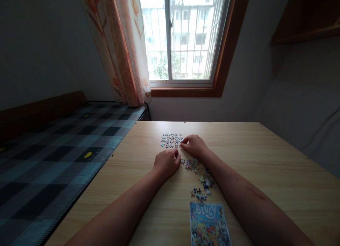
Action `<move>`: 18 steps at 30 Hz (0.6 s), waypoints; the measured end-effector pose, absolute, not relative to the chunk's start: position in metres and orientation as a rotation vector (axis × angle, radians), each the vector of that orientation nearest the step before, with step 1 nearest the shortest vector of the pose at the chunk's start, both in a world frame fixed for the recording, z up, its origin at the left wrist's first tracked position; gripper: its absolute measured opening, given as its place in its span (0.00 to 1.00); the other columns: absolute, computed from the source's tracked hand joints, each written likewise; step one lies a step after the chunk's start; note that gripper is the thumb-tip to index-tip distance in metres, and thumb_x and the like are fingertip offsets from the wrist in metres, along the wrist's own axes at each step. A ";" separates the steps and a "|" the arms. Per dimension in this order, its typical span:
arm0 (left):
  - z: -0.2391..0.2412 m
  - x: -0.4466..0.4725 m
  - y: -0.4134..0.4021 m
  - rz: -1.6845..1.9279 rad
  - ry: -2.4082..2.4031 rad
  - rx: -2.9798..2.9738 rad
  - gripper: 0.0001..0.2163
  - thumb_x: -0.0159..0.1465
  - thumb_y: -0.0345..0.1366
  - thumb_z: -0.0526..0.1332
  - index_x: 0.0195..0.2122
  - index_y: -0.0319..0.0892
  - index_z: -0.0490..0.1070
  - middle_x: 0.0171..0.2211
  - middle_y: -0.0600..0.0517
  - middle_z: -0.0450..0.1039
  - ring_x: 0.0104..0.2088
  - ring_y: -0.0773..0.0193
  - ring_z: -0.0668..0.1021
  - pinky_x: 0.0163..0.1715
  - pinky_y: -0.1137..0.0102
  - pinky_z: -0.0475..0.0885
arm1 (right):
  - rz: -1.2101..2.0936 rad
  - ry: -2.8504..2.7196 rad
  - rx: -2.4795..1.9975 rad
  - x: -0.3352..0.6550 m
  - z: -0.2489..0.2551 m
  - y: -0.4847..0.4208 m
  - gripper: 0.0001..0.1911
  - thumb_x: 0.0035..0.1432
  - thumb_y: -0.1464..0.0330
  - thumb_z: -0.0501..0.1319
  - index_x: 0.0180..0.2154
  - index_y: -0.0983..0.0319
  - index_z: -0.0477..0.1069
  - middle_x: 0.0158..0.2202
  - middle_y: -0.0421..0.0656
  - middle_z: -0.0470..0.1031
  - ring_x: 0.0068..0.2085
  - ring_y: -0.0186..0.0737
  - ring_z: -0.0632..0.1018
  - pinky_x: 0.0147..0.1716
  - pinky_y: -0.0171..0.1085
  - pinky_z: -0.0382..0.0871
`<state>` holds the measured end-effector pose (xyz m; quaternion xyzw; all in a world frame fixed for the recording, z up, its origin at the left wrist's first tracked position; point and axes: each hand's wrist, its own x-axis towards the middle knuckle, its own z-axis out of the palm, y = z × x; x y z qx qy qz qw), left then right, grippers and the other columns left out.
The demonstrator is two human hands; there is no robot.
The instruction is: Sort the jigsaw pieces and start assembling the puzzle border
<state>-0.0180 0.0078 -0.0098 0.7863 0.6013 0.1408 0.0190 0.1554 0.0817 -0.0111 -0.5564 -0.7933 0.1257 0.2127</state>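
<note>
Small jigsaw puzzle pieces [171, 141] lie spaced out in rows toward the far side of the table. At the right edge of these rows, my right hand [194, 145] pinches at a puzzle piece, its fingertips low over the tabletop. My left hand [167, 162] rests just in front of the rows with its fingers curled in; whatever may be in them is hidden. Between my forearms a loose trail of colourful puzzle pieces [191, 164] runs toward me, partly hidden by my right arm.
Nearest me lies a blue picture card or box marked "Bluey" [209, 224]. All this is on a light wooden table [127, 189]. Along its left side stands a bed with a checked cover [61, 146]. Beyond the table are a window [186, 37] and a flowered curtain [124, 47].
</note>
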 end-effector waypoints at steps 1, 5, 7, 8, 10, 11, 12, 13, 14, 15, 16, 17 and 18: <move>-0.010 -0.018 0.008 0.439 1.867 2.441 0.11 0.66 0.41 0.54 0.32 0.45 0.73 0.33 0.50 0.79 0.33 0.59 0.78 0.28 0.68 0.60 | 0.342 -2.189 -1.532 0.157 -0.011 0.083 0.13 0.60 0.59 0.61 0.38 0.55 0.83 0.37 0.42 0.84 0.38 0.40 0.81 0.37 0.33 0.68; -0.008 -0.017 0.007 0.415 1.866 2.433 0.11 0.66 0.42 0.54 0.33 0.45 0.73 0.33 0.49 0.79 0.33 0.59 0.78 0.29 0.68 0.62 | 0.257 -2.151 -1.533 0.161 -0.013 0.086 0.15 0.65 0.62 0.57 0.43 0.57 0.82 0.43 0.44 0.83 0.43 0.40 0.80 0.43 0.33 0.68; -0.007 -0.017 0.006 0.401 1.870 2.420 0.11 0.66 0.42 0.54 0.33 0.45 0.74 0.34 0.49 0.79 0.33 0.59 0.78 0.30 0.68 0.62 | 0.237 -2.156 -1.540 0.160 -0.014 0.085 0.16 0.65 0.64 0.56 0.45 0.57 0.81 0.45 0.44 0.82 0.44 0.40 0.80 0.44 0.33 0.68; -0.007 -0.017 0.006 0.399 1.872 2.416 0.11 0.66 0.42 0.54 0.33 0.45 0.74 0.33 0.49 0.79 0.33 0.59 0.78 0.30 0.68 0.63 | 0.229 -2.165 -1.543 0.160 -0.014 0.084 0.16 0.65 0.64 0.56 0.45 0.56 0.81 0.45 0.44 0.81 0.43 0.39 0.80 0.44 0.33 0.68; -0.006 -0.017 0.006 0.403 1.879 2.413 0.11 0.66 0.41 0.54 0.33 0.45 0.74 0.33 0.49 0.79 0.33 0.59 0.78 0.30 0.68 0.63 | 0.213 -2.188 -1.553 0.158 -0.015 0.082 0.15 0.65 0.63 0.56 0.45 0.55 0.81 0.44 0.43 0.81 0.41 0.38 0.79 0.41 0.33 0.67; -0.007 -0.017 0.006 0.407 1.879 2.415 0.11 0.66 0.41 0.54 0.33 0.45 0.74 0.33 0.49 0.79 0.33 0.58 0.78 0.30 0.68 0.63 | 0.204 -2.202 -1.559 0.157 -0.016 0.081 0.15 0.65 0.62 0.56 0.44 0.54 0.82 0.44 0.43 0.80 0.40 0.38 0.79 0.40 0.33 0.67; -0.007 -0.017 0.006 0.410 1.878 2.418 0.11 0.66 0.41 0.54 0.33 0.45 0.74 0.33 0.49 0.79 0.33 0.58 0.78 0.30 0.68 0.63 | 0.195 -2.214 -1.567 0.157 -0.015 0.080 0.15 0.64 0.61 0.56 0.43 0.54 0.82 0.43 0.42 0.80 0.39 0.38 0.79 0.38 0.33 0.67; -0.007 -0.018 0.006 0.412 1.874 2.420 0.11 0.66 0.41 0.54 0.33 0.46 0.74 0.33 0.49 0.79 0.33 0.58 0.78 0.30 0.68 0.63 | 0.185 -2.225 -1.575 0.156 -0.015 0.079 0.15 0.65 0.61 0.56 0.43 0.53 0.82 0.43 0.42 0.80 0.39 0.38 0.79 0.37 0.33 0.66; -0.008 -0.018 0.006 0.412 1.869 2.421 0.11 0.66 0.41 0.54 0.33 0.46 0.74 0.33 0.49 0.79 0.34 0.58 0.78 0.30 0.68 0.63 | 0.178 -2.232 -1.582 0.156 -0.015 0.078 0.15 0.65 0.61 0.56 0.42 0.53 0.82 0.43 0.42 0.79 0.39 0.38 0.79 0.37 0.33 0.66; -0.008 -0.018 0.006 0.411 1.865 2.421 0.11 0.66 0.41 0.54 0.33 0.46 0.74 0.33 0.49 0.79 0.34 0.58 0.78 0.31 0.68 0.64 | 0.171 -2.237 -1.590 0.156 -0.015 0.078 0.15 0.65 0.61 0.56 0.42 0.53 0.82 0.42 0.42 0.79 0.39 0.38 0.78 0.36 0.33 0.65; -0.008 -0.018 0.006 0.410 1.864 2.420 0.11 0.66 0.41 0.54 0.33 0.46 0.74 0.33 0.49 0.79 0.34 0.58 0.78 0.31 0.68 0.64 | 0.166 -2.241 -1.597 0.156 -0.014 0.077 0.16 0.65 0.61 0.55 0.42 0.53 0.82 0.42 0.42 0.79 0.39 0.38 0.78 0.36 0.33 0.65; -0.008 -0.018 0.006 0.410 1.864 2.420 0.11 0.66 0.41 0.54 0.33 0.46 0.74 0.33 0.49 0.79 0.34 0.58 0.78 0.31 0.68 0.63 | 0.162 -2.243 -1.603 0.156 -0.014 0.077 0.16 0.65 0.61 0.55 0.41 0.53 0.82 0.42 0.42 0.79 0.39 0.38 0.78 0.36 0.33 0.65; -0.008 -0.018 0.006 0.410 1.864 2.420 0.11 0.66 0.41 0.54 0.33 0.46 0.74 0.33 0.49 0.79 0.33 0.58 0.78 0.30 0.68 0.63 | 0.159 -2.245 -1.607 0.155 -0.013 0.077 0.16 0.65 0.61 0.55 0.41 0.53 0.82 0.42 0.42 0.79 0.39 0.38 0.78 0.36 0.33 0.65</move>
